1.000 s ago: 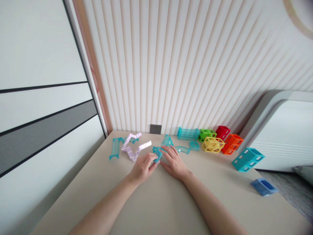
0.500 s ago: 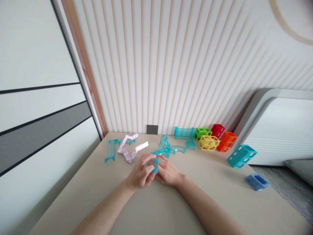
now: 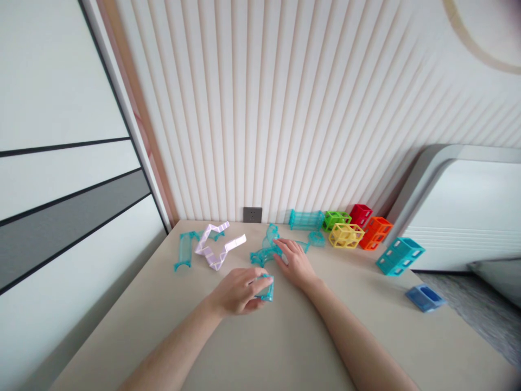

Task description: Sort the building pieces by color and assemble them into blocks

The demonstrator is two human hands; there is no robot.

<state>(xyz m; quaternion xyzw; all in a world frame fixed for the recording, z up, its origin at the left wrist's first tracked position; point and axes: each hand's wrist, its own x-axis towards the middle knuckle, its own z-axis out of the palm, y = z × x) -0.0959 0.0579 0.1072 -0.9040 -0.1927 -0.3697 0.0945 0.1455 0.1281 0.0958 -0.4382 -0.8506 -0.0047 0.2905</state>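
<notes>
My left hand (image 3: 240,291) is closed on a small clear teal plastic piece (image 3: 266,289), held just above or on the table; I cannot tell which. Its frame shows past the fingertips. Further back, my right hand (image 3: 295,262) reaches over a pile of clear teal curved track pieces (image 3: 262,255). Its fingers are stretched out and apart, with the fingertips at the pile's right side, partly covering a curved piece behind them. Whether they touch it is hard to make out.
On the left lie a purple-and-white folding snake toy (image 3: 211,257) and a teal track piece (image 3: 185,250). Along the right stand yellow (image 3: 345,235), green (image 3: 336,220), red (image 3: 360,215), orange (image 3: 375,233) and teal (image 3: 400,256) frame blocks. A blue block (image 3: 425,298) lies near the table's right edge.
My right hand has let go of the small teal piece and moved forward and right to the pile. My left hand has kept the piece, shifting slightly right and turning it.
</notes>
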